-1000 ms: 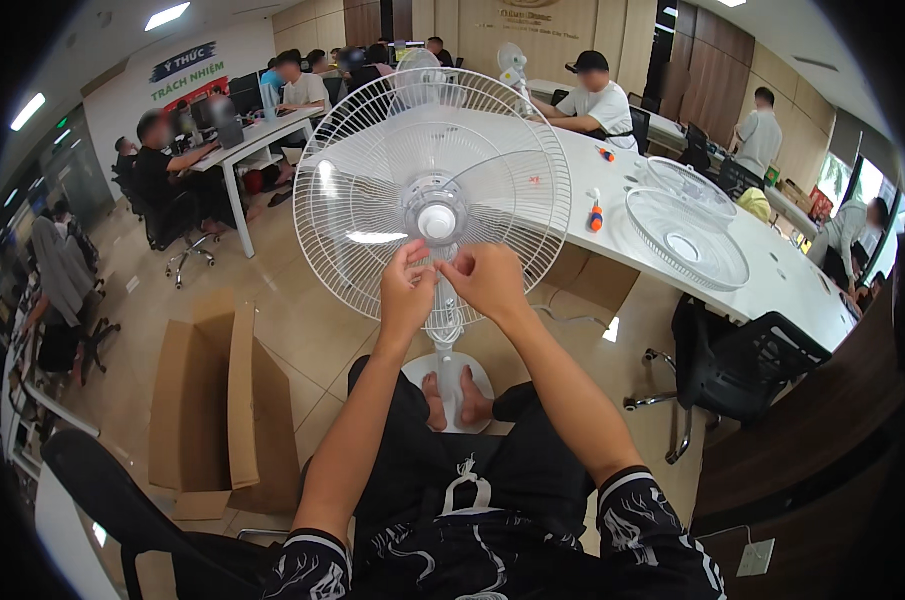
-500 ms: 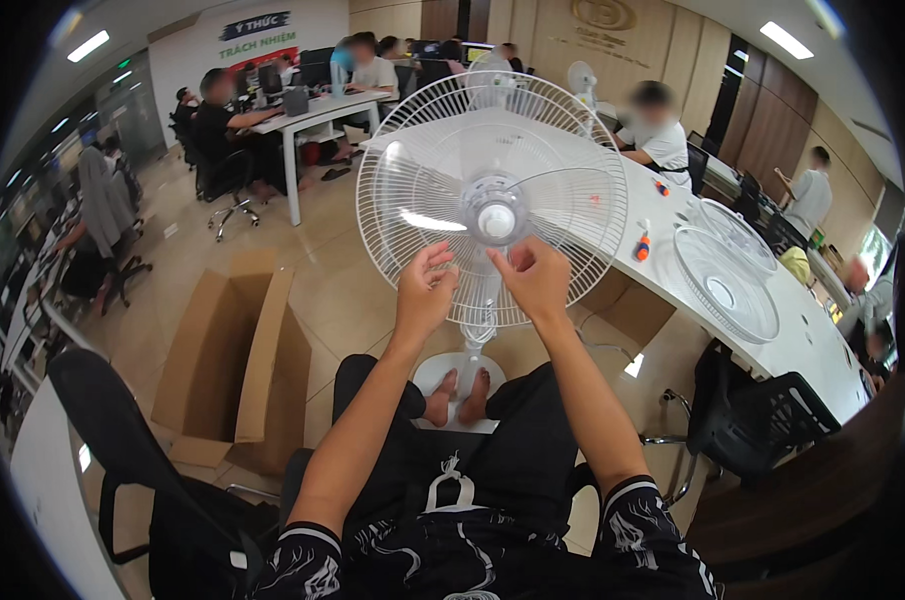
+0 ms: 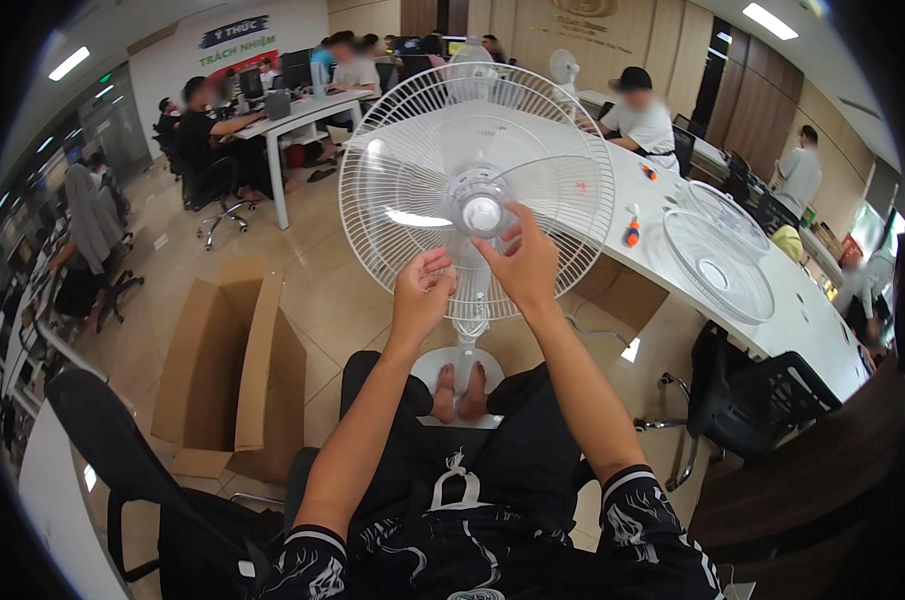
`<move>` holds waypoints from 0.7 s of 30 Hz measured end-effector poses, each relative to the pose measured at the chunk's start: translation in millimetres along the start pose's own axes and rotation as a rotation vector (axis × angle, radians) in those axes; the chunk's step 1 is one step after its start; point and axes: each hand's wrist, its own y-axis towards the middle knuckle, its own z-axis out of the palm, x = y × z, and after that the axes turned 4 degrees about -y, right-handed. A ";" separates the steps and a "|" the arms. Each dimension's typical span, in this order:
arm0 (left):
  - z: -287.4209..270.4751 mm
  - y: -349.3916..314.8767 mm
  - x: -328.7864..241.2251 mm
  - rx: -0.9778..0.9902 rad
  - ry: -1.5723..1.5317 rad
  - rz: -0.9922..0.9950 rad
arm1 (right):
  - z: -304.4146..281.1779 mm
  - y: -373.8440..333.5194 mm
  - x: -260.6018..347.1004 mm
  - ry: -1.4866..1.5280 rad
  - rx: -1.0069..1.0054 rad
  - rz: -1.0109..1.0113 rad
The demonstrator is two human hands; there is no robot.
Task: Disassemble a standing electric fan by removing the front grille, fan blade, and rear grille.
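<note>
A white standing fan (image 3: 478, 305) is upright in front of me, its clear blades (image 3: 403, 185) inside a round wire grille (image 3: 358, 235) with no front cover on. At the middle sits a pale round hub knob (image 3: 483, 213). My right hand (image 3: 525, 262) is at the knob's lower right, thumb and fingers apart and curved; I cannot tell whether they touch it. Lower left of the knob, my left hand (image 3: 423, 295) hovers before the blades, fingers loosely bent and apart, holding nothing. My bare feet (image 3: 459, 392) rest on the fan's round base (image 3: 428, 366).
On the white table (image 3: 643, 270) lie clear-white fan grilles (image 3: 718, 265) and two orange-and-blue screwdrivers (image 3: 633, 232). An open cardboard box (image 3: 223, 365) stands at left. Black chairs flank me (image 3: 763, 420). A capped person (image 3: 643, 115) works across the table; others sit behind.
My right hand has risen slightly and its fingers have spread beside the hub knob. My left hand has stayed almost in place. The view has shifted a little.
</note>
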 end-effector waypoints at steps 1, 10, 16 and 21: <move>5.8 1.9 2.7 0.008 -0.033 -0.006 | 1.4 4.3 -0.5 0.028 -0.026 -0.053; 21.7 10.4 16.5 0.054 -0.111 -0.057 | -9.5 -13.5 -3.6 -0.138 0.218 -0.002; 24.0 8.5 11.9 0.058 -0.155 -0.100 | -6.6 8.3 9.1 -0.006 0.062 -0.168; 5.7 -4.3 10.7 0.014 -0.138 -0.098 | 11.1 -1.5 -12.6 -0.086 0.048 -0.115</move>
